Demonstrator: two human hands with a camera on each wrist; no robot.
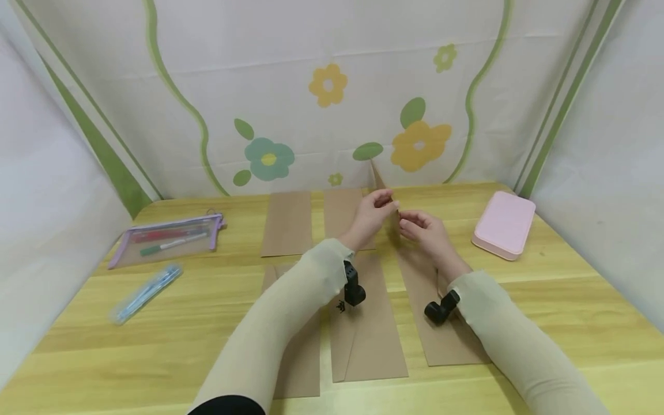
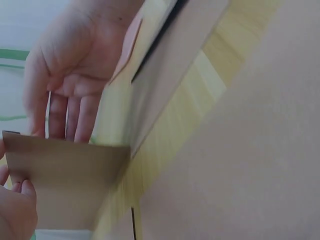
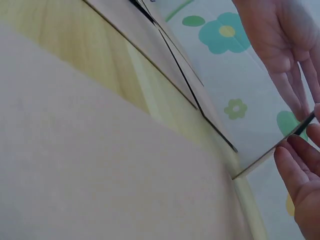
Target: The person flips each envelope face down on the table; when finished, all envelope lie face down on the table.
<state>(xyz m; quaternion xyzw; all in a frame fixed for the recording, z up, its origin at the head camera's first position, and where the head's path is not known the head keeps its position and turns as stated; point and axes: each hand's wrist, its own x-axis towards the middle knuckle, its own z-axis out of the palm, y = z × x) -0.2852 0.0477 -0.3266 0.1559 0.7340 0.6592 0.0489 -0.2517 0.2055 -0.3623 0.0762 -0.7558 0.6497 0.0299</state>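
Observation:
Both hands hold a brown kraft envelope [image 1: 380, 176], raised on edge near the back of the table. My left hand [image 1: 367, 214] pinches it from the left, fingers bent toward the thumb. From the right, my right hand [image 1: 426, 233] pinches its near edge. In the left wrist view the envelope [image 2: 65, 180] shows its broad face, with my left hand [image 2: 17, 210] at its corner. The right wrist view catches the envelope [image 3: 260, 162] almost edge-on, between my right hand [image 3: 302, 185] and left hand [image 3: 285, 45].
Several more kraft envelopes lie flat in rows, including one with a crown mark [image 1: 376, 340] and one at back left [image 1: 287, 222]. A mesh pencil pouch [image 1: 171, 242] and a blue packet [image 1: 147, 293] are at left. A pink case [image 1: 504, 223] sits at right. A flowered curtain [image 1: 290, 52] hangs behind.

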